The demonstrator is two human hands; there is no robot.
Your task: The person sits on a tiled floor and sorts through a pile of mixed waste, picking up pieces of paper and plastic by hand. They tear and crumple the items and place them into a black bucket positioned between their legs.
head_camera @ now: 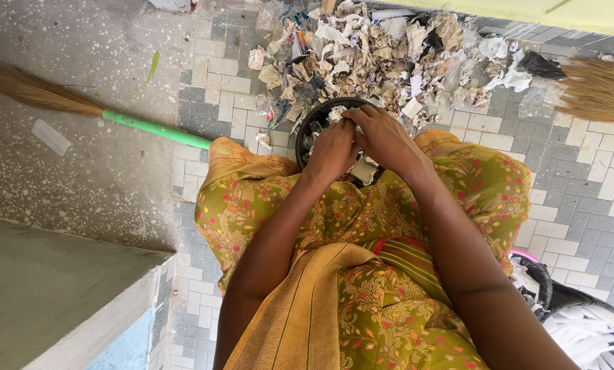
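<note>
Both hands meeting over round black pan (pixel 311 123), just in front of knees. Left hand (pixel 332 151) sitting on pan's near side, fingers curling down onto paper scraps inside. Right hand (pixel 382 137) lying across far rim, fingers bending, pressing scraps. Big trash pile (pixel 389 48) lying right behind pan. Broom (pixel 80 106) resting well apart, off to left.

I saw the round black basin (pixel 318 118) resting on the grey paving just before the knees, partly filled with crumpled paper scraps (pixel 335 113), rim upward.
</note>
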